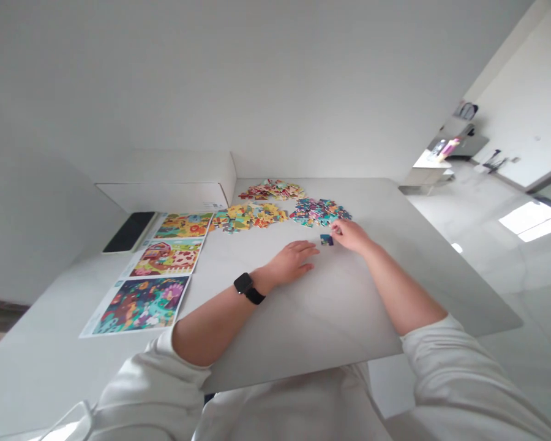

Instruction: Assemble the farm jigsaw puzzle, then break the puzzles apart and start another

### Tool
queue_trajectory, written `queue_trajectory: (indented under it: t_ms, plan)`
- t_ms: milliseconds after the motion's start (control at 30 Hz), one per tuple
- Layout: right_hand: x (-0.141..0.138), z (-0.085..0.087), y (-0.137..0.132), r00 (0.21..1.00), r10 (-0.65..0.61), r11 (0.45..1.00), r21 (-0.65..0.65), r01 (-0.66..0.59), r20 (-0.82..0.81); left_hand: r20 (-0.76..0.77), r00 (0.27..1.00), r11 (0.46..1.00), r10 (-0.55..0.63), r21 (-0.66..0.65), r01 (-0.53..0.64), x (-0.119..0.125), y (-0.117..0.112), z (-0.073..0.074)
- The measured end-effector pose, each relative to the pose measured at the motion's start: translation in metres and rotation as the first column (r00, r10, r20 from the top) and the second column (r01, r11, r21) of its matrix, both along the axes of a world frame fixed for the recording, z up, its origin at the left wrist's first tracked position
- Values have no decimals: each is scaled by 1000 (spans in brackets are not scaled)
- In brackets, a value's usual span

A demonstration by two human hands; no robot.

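My left hand [294, 262] lies palm down on the table with its fingers stretched out, holding nothing. Just right of its fingertips is a small dark blue joined bit of jigsaw puzzle [326, 240], flat on the tabletop. My right hand [350, 235] is beside that bit, at the near edge of a pile of teal and purple puzzle pieces [319, 211]. Its thumb and fingertips are pinched together; whatever is between them is too small to make out.
A yellow-orange pile of pieces [252, 216] and a red-and-cream pile [273, 189] lie farther back. Three picture sheets [142, 305] overlap at the left, near a dark tablet or phone [129, 232]. Behind stands a white box [165, 196] by the wall. The table [441, 288] ends at the right.
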State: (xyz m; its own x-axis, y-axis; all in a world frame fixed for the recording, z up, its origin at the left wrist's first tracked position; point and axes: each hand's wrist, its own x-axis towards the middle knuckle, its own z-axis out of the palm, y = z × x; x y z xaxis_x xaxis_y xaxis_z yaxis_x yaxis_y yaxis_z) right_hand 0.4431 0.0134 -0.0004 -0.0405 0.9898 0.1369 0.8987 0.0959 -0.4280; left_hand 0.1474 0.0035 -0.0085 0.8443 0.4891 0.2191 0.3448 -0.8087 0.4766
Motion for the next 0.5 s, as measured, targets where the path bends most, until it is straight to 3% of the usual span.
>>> queue_trajectory:
  t_ms: [233,500]
  plan:
    - [8,-10,-11,957,291,946,152,-286,-14,-14,998,994,-57,88,58,4,2,-17]
    - [5,-19,-7,931,365,920,159,-358,-18,-75,997,994,-32,103,40,8,0,-19]
